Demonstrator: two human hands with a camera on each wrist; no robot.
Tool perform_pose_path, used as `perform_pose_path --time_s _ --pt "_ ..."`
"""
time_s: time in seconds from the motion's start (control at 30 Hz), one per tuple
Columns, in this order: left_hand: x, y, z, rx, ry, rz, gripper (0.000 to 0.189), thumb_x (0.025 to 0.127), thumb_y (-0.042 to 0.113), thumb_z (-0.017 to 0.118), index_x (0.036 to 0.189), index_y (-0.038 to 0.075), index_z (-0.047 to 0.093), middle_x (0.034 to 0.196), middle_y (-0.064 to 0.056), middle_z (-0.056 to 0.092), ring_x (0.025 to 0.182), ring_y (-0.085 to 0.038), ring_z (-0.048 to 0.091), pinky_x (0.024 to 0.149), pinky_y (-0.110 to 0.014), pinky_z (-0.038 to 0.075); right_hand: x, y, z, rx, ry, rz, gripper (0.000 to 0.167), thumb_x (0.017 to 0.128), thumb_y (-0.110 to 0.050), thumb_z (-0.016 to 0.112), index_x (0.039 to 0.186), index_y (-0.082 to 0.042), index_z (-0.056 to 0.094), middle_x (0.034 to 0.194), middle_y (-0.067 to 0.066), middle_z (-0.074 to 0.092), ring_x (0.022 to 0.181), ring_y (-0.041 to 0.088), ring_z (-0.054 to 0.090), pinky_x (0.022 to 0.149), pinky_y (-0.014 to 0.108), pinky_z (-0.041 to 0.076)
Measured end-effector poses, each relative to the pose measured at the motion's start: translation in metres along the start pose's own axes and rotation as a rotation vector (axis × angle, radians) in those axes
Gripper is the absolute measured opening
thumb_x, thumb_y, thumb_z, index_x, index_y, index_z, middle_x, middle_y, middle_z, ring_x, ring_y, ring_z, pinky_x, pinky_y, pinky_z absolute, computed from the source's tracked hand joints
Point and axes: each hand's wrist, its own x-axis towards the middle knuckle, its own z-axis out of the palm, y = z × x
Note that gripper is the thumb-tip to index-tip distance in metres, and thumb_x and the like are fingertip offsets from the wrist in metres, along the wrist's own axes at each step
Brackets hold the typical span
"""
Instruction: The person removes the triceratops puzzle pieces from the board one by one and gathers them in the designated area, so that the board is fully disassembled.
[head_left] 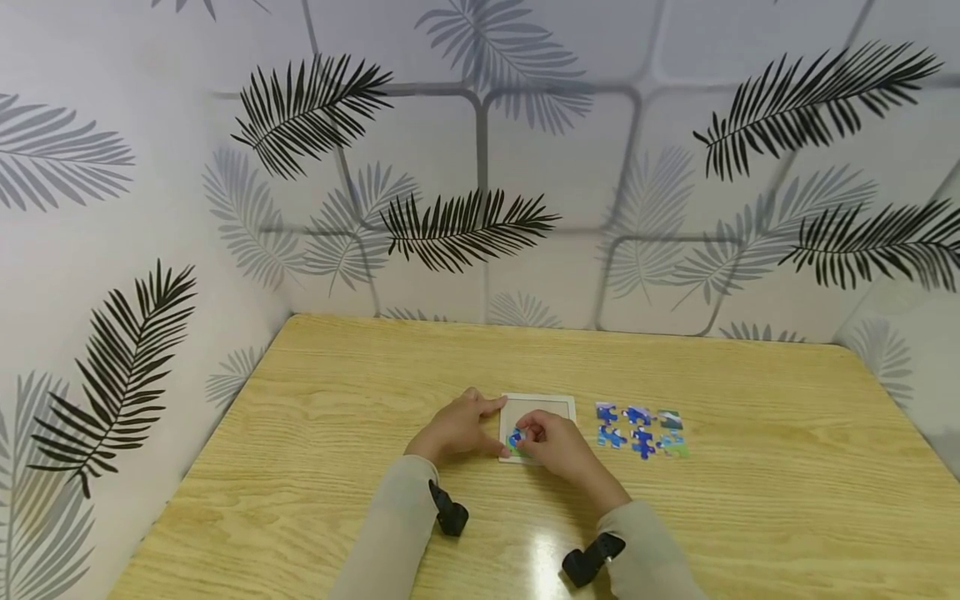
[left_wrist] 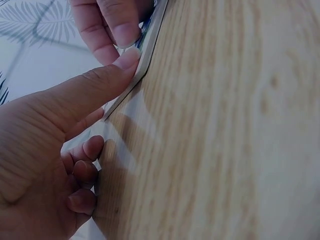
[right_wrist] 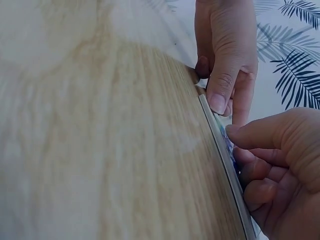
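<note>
A square, light-rimmed puzzle tray [head_left: 538, 398] lies on the table under both hands. My left hand [head_left: 457, 425] rests at its left side, the thumb pressing the near-left corner and the index finger reaching toward the far-left corner. In the left wrist view, the thumb [left_wrist: 95, 85] lies along the tray's edge and the other fingertips are bent beside it. My right hand [head_left: 558, 446] reaches over the tray and pinches a blue-green puzzle piece [head_left: 514, 437] low in the near-left corner. In the right wrist view its fingers hide most of the piece.
Several loose puzzle pieces [head_left: 642, 442], blue, purple and green, lie in two rows just right of the tray. The wooden table [head_left: 337, 375] ends at a wall [head_left: 555, 283] with a leaf pattern behind and at the sides.
</note>
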Motion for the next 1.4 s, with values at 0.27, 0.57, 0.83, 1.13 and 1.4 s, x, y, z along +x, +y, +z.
perform_pose_path --time_s 0.27,0.57,0.83,1.13,1.4 --pt "0.0 0.001 -0.004 0.003 -0.003 0.003 0.086 0.068 0.037 0.084 0.143 0.025 0.043 0.099 0.0 0.044 0.083 -0.017 0.044 0.081 -0.032 0.039 0.004 -0.003 0.0 -0.02 -0.019 -0.004 0.019 0.081 -0.003 0.071 0.099 -0.003 0.065 0.068 -0.003 0.048 0.059 0.011 0.042 0.054 0.023 0.033" --pt "0.002 0.001 -0.006 0.021 -0.002 0.012 0.085 0.069 0.038 0.084 0.142 0.026 0.044 0.097 0.0 0.043 0.082 -0.017 0.043 0.078 -0.031 0.038 0.001 -0.009 -0.003 -0.016 -0.02 0.018 0.021 0.08 -0.002 0.072 0.099 -0.006 0.062 0.069 -0.002 0.047 0.06 0.011 0.041 0.055 0.024 0.032" --pt "0.002 0.002 -0.006 0.042 -0.004 0.015 0.085 0.069 0.038 0.084 0.143 0.026 0.043 0.098 0.0 0.044 0.083 -0.017 0.044 0.079 -0.031 0.039 0.0 -0.005 0.0 -0.006 0.01 0.022 0.025 0.08 -0.003 0.072 0.1 -0.009 0.058 0.073 0.0 0.047 0.064 0.014 0.044 0.06 0.029 0.036" --pt "0.001 0.001 -0.003 0.018 -0.008 0.0 0.087 0.067 0.036 0.085 0.143 0.025 0.044 0.101 0.0 0.044 0.089 -0.017 0.046 0.084 -0.033 0.041 -0.004 -0.001 0.006 -0.033 0.051 0.033 0.026 0.081 -0.005 0.072 0.1 -0.011 0.055 0.088 0.003 0.053 0.076 0.018 0.047 0.068 0.035 0.04" --pt "0.001 0.001 -0.001 0.023 -0.01 0.005 0.087 0.067 0.036 0.085 0.143 0.025 0.044 0.1 0.001 0.044 0.086 -0.015 0.044 0.082 -0.03 0.039 -0.008 -0.003 0.007 0.038 0.106 0.055 0.022 0.083 -0.002 0.068 0.098 -0.011 0.054 0.086 0.002 0.055 0.069 0.014 0.048 0.062 0.03 0.039"
